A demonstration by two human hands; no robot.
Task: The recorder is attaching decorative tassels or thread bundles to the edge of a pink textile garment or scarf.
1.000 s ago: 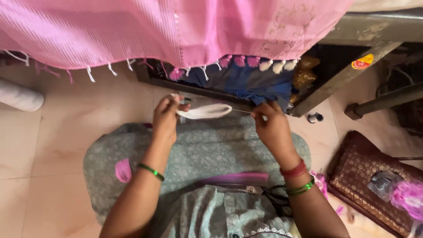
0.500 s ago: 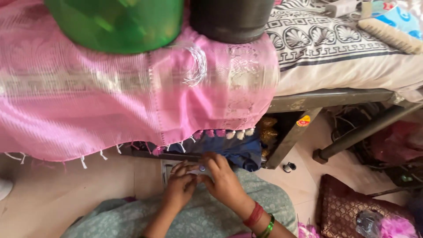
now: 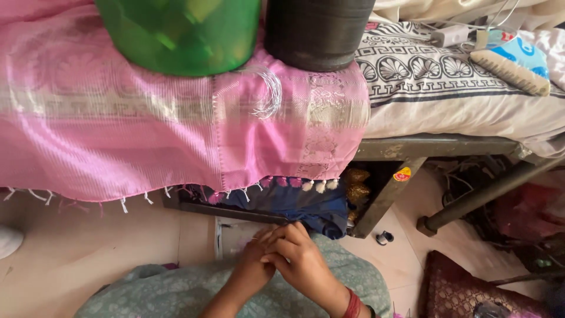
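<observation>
Drawn together within the last second: left hand (image 3: 254, 264) and right hand (image 3: 299, 258), earlier held apart with a white strip stretched between them, now pressed against each other just below the fringe of the pink cloth (image 3: 147, 129). Right hand on top, fingers curled in narrow; left hand largely covered by it, so impossible to tell how its fingers are set. No sign of the white strip now; probably gathered up inside the two hands, though not possible to confirm from this view. Red bangle (image 3: 352, 306) on the right wrist, further below the pink cloth than the hands.

Also changed: the view itself, tipped upward. Newly seen on top of the pink cloth, a green tub (image 3: 176, 32) and a dark round container (image 3: 318, 32), side by side. Beside the pink cloth, toward the right hand's side, a bed (image 3: 424, 76) with a black-and-white patterned sheet. Under the fringe and touching the fingertips, a fold of blue fabric (image 3: 315, 209). Below the hands, a grey-green patterned garment (image 3: 176, 294) over the lap.

Judging by the closed-up hands, stretching over and close handling under way.
</observation>
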